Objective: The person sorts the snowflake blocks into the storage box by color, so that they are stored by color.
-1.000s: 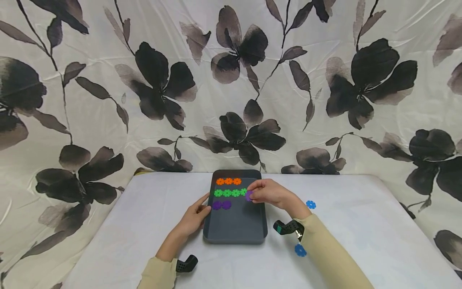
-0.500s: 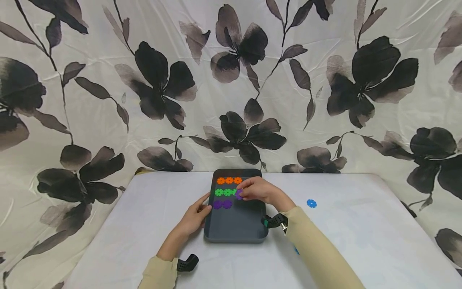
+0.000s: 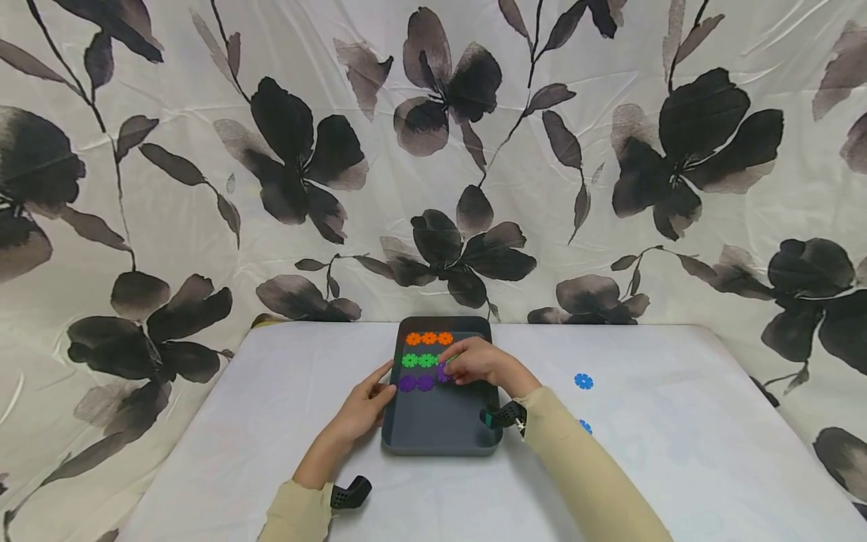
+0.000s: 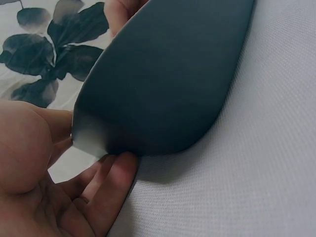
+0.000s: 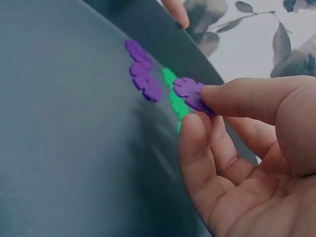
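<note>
Near right, on white table (image 3: 203, 452), blue flower piece (image 3: 586, 427) partly hidden by right sleeve (image 3: 589, 459). At left, gripping side of dark gray tray (image 3: 440, 429) with left hand (image 3: 362, 410), thumb at rim. In tray, two purple flower pieces (image 3: 424, 384) side by side; well right on table, second blue piece (image 3: 584, 382). Just right of pair, over tray, pinching tilted purple piece (image 5: 186, 91) between thumb and fingers of right hand (image 3: 481, 361). Best, likely: level piece, lower beside pair, let go softly, clear of green row (image 3: 427, 360). Farther, orange row (image 3: 430, 339), then floral cloth (image 3: 474, 248)
</note>
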Action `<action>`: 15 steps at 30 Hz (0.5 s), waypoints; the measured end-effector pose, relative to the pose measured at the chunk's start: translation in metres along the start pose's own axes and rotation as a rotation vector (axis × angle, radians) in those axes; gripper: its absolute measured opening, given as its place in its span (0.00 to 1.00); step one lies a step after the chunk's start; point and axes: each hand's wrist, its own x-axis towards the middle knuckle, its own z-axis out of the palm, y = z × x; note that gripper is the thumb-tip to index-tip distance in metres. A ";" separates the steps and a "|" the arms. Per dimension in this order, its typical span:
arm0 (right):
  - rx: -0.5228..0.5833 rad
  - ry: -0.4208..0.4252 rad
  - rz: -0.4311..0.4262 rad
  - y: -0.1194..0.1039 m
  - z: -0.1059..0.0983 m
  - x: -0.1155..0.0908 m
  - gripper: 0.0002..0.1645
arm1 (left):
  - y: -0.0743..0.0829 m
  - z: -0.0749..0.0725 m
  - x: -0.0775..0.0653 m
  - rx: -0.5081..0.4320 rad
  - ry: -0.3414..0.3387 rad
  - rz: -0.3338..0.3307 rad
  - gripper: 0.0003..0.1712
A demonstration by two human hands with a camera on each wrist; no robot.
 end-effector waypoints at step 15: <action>-0.049 0.028 0.009 0.006 0.003 0.003 0.16 | 0.000 0.001 0.002 -0.006 0.001 -0.002 0.31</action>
